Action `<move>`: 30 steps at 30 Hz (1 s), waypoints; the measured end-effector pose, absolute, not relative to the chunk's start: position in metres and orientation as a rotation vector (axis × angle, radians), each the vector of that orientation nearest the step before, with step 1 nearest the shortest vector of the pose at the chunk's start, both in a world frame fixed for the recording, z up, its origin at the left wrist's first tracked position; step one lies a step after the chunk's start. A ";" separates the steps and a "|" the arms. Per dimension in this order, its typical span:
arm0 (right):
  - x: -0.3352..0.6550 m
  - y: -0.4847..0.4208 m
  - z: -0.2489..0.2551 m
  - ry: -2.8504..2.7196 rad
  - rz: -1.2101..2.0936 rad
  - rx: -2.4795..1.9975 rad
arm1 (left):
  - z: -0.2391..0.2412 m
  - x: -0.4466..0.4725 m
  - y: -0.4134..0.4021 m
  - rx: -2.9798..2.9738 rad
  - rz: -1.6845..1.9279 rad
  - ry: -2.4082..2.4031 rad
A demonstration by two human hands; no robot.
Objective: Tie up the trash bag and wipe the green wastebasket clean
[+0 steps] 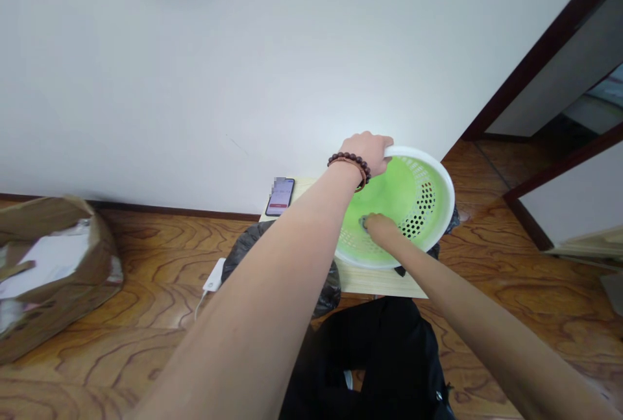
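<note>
A round laundry-basket-like plastic basket (450, 193), light green inside with a white rim and rows of holes, is tilted so that its inside faces me. My left hand (368, 149), with a dark bead bracelet at the wrist, grips the far rim of this basket. Down inside it, my right hand (380, 228) is closed on a small greyish thing (363, 221), against or close to the green inner surface. The fingers cover most of that small thing, and its kind cannot be made out.
Under the basket is a small pale wooden table (384, 282). A phone (281, 197) lies at its back left. Black plastic bags (329, 290) hang around its sides. A white power strip (214, 275) is on the left. An open cardboard box (104, 258) stands farther left, and a white wall rises behind.
</note>
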State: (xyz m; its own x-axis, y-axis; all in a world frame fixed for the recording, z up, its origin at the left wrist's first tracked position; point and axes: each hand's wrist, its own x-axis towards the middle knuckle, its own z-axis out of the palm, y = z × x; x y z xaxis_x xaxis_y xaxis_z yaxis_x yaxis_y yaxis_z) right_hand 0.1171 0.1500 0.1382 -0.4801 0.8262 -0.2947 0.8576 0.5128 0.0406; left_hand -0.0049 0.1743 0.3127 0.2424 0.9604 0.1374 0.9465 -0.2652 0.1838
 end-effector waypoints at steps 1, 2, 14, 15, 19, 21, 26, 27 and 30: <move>0.126 0.152 0.139 2.447 -0.086 1.430 | 0.313 -0.004 0.174 2.427 0.349 1.860; 0.133 0.155 0.140 2.427 -0.032 1.445 | 0.314 -0.002 0.174 2.423 0.354 1.858; 0.055 0.133 0.127 2.698 -0.637 1.824 | 0.316 -0.002 0.172 2.379 0.345 1.914; 0.051 0.133 0.129 2.728 -0.666 1.836 | 0.316 -0.003 0.172 2.376 0.344 1.917; 0.062 0.137 0.133 2.689 -0.577 1.697 | 0.314 -0.006 0.174 2.399 0.371 1.884; 0.082 0.140 0.132 2.577 -0.445 1.581 | 0.314 -0.006 0.173 2.406 0.373 1.873; 0.121 0.146 0.135 2.401 -0.032 1.541 | 0.317 -0.001 0.170 2.378 0.351 1.890; 0.122 0.146 0.135 2.380 -0.003 1.549 | 0.318 0.000 0.170 2.379 0.356 1.885; 0.116 0.142 0.133 2.322 -0.046 1.606 | 0.317 0.002 0.170 2.385 0.376 1.865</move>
State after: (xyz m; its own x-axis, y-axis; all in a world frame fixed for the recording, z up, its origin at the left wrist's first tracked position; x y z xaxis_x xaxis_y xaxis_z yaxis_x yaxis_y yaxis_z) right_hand 0.1157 0.1424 0.1334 -0.3194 0.9068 -0.2752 0.9170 0.3690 0.1514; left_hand 0.0020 0.1698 0.3175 0.2240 0.9650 0.1367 0.9426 -0.2501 0.2214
